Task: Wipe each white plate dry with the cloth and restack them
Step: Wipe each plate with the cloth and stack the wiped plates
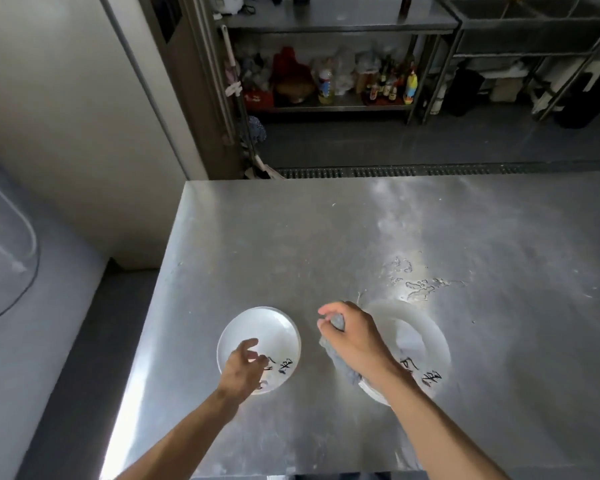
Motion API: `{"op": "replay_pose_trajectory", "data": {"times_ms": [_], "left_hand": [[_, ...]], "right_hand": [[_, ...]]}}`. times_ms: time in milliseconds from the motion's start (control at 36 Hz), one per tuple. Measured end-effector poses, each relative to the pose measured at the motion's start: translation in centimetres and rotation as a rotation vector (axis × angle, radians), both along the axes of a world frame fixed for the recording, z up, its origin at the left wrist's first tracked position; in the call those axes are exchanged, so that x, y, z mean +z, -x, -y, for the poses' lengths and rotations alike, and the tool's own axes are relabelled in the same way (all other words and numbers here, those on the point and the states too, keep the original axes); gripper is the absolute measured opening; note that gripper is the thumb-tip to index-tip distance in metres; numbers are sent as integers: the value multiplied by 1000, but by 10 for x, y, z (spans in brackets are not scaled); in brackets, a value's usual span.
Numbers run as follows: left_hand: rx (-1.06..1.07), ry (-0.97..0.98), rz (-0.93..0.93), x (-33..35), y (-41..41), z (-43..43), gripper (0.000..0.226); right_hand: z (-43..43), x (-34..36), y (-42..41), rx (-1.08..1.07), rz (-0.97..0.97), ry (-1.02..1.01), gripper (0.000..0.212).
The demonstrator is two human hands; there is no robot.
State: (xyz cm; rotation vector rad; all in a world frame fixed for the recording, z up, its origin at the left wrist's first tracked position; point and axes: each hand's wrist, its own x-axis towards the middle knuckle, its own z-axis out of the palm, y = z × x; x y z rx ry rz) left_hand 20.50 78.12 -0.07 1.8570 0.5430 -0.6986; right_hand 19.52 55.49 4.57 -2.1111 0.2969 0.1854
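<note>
While the right grip (352,337) clutches the cloth (342,367) by the right plate (430,337), left grip (243,370) hangs loose-fingered & empty over left plate (260,330), prob. to lift it.

I can see black brush-style characters on the near side of the left plate (260,330), and a similar mark on the near right rim of the right plate (437,348). I can't read either. Labels on the bottles (326,87) on the far shelf (347,107) are too blurred to read.
</note>
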Motion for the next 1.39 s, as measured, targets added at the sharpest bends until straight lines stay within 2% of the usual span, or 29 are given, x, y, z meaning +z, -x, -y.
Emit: {"op": "replay_pose_trajectory", "data": {"times_ms": [111,194,278,417,528,583,667,694,750,833,944,1167,1222,1278,1389], "left_hand": [[63,-82,59,-1,7,-35,81],[67,-106,70,-5,9,-56,74],[70,-100,25,-10,8,-74,65],[170,134,-47,-8,12,-90,71],[219,224,-57,-12,11,-89,66],[246,263,-54,-10,10,-89,79],[286,308,-60,-14,8,-90,91],[298,310,-59,-16,7,-90,89],[314,315,-64,-21,7,-91,79],[303,330,-69,-22,6,-88,50],[263,338,-52,-27,5,-86,36],[305,390,-67,-31,8,-89,38],[313,407,-76,-30,8,-90,38],[298,402,-81,-30,7,-90,39],[271,391,-91,-29,9,-87,43]], "right_hand": [[-43,-26,-8,149,-108,47,35],[-65,-47,-11,219,-257,112,58],[-80,-66,-12,221,-343,130,69],[-95,-84,-15,160,-388,189,51],[-95,-92,-20,99,-392,205,37],[-94,-95,-23,80,-392,205,27],[-92,-99,-26,46,-397,173,37],[-91,-101,-27,42,-395,159,39],[-90,-103,-27,50,-386,151,24],[-87,-107,-29,48,-389,190,15],[-84,-109,-31,50,-385,202,14],[-81,-114,-33,12,-356,145,18],[-79,-119,-31,17,-371,151,40],[-77,-119,-30,13,-369,144,50],[-76,-115,-27,-19,-335,106,39]]}}
